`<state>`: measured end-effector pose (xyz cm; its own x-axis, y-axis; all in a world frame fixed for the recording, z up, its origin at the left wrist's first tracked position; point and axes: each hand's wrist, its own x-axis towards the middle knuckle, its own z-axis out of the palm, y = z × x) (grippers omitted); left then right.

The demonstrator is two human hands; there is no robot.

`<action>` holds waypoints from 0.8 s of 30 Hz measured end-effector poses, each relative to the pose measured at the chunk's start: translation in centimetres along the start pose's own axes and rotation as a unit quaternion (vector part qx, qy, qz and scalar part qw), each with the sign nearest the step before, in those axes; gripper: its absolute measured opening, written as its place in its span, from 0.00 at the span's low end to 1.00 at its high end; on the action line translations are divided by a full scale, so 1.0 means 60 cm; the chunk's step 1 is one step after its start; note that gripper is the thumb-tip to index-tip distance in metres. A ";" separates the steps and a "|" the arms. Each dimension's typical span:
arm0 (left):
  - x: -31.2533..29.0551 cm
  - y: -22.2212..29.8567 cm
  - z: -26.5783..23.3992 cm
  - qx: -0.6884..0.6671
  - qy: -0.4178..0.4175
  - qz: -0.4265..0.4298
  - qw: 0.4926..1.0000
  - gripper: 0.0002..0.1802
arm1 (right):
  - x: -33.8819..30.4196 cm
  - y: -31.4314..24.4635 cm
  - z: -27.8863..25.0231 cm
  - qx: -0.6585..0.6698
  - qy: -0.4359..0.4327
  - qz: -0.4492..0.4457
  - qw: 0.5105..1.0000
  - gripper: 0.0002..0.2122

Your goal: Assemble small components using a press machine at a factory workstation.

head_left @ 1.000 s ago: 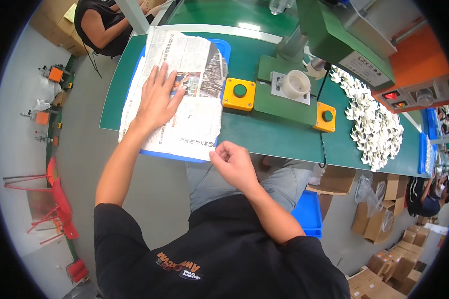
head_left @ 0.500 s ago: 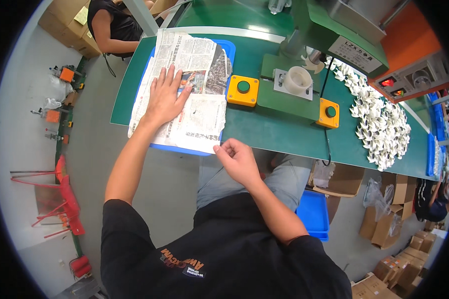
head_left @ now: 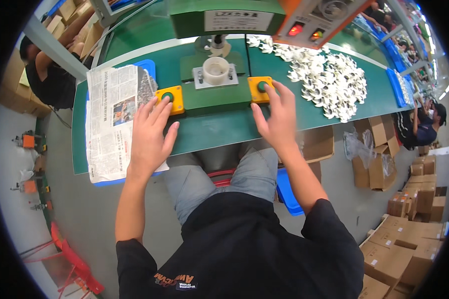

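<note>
My left hand (head_left: 152, 132) is open, its fingertips at the left yellow button box (head_left: 177, 103) and beside the round green button (head_left: 167, 96). On the other side, my open right hand (head_left: 279, 119) has its index finger at the green button of the right yellow button box (head_left: 259, 96), its thumb apart from the other fingers. Between the boxes stands a green bench press (head_left: 212, 99) with a white ring-shaped holder (head_left: 216, 71) on a metal plate (head_left: 200, 82). I cannot tell whether either button is pressed down. Newspaper (head_left: 107, 149) covers a blue tray (head_left: 147, 65) left of my left hand.
Many small white curved parts (head_left: 329, 82) lie heaped on the green table (head_left: 204, 134) to the right. An orange control box (head_left: 304, 20) has lit red switches. Cardboard boxes (head_left: 394, 244) stack at lower right. Co-workers (head_left: 50, 74) sit left and right.
Both hands have left the newspaper and come to the two button boxes. My view has turned right, so the press now stands in the middle.
</note>
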<state>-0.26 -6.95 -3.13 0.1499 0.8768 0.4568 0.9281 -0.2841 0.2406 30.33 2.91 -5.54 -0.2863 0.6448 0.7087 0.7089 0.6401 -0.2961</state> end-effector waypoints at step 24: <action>0.012 0.049 0.010 -0.062 0.037 -0.089 0.993 0.26 | 0.173 0.362 0.148 0.057 -0.122 0.087 0.987 0.16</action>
<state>2.77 -6.92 -2.60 -0.0429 0.8876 0.4587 0.8876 -0.1768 0.4252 37.04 27.19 -10.28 -0.3233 0.8212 0.4703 0.6878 0.5452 -0.4793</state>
